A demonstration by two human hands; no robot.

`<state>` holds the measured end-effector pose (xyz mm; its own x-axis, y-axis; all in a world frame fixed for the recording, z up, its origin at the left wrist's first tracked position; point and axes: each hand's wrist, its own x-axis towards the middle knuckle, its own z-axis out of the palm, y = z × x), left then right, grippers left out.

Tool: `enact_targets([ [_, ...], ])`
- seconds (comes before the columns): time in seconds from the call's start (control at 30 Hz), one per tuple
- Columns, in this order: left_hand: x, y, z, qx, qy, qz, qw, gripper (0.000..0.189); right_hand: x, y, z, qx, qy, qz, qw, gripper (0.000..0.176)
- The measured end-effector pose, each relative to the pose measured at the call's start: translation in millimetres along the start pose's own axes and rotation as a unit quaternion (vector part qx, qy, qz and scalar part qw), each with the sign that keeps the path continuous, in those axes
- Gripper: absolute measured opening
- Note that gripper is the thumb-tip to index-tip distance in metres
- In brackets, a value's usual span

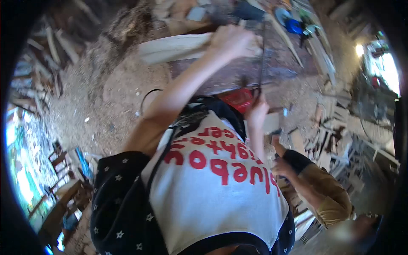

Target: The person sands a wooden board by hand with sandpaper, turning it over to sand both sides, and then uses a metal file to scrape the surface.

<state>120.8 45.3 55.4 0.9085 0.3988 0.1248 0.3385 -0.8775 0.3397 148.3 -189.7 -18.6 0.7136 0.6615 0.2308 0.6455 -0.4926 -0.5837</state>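
My left hand [234, 42] presses down on a long pale piece of wood [176, 47], its fingers wrapped round the right-hand part. The wood lies across a dark, worn work surface [280, 63]. My right hand [257, 110], close to my body, grips the lower end of a long thin dark tool [262, 59]. The tool's narrow shaft points away from me and passes beside the wood's right end. Motion blur hides its exact kind. Something red [239, 100] lies between my body and the work surface.
A blue tool [293, 26] and wooden strips [321, 57] are at the upper right. Another person [323, 187] sits at the lower right, hands near wood pieces. Wood scraps [335, 140] lie on the right, sawdust [114, 93] covers ground on the left, and stacked sticks [55, 46] stand beyond.
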Motion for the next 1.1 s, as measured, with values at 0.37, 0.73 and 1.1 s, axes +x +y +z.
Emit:
enact_targets([
  [0.37,5.5,5.0,28.1,-0.001,0.077,-0.056,0.995,0.028,15.3,42.0,11.6,0.113,0.061,0.171,0.977,0.037],
  [0.73,16.8,16.3,54.3,0.079,0.106,-0.105,0.986,0.033,57.7,117.5,53.9,0.107,0.004,-0.097,0.989,0.038],
  [1.1,-0.4,21.3,23.6,0.043,0.089,-0.128,0.987,0.038,26.9,-16.5,-23.2,-0.002,-0.033,-0.034,0.999,0.043],
])
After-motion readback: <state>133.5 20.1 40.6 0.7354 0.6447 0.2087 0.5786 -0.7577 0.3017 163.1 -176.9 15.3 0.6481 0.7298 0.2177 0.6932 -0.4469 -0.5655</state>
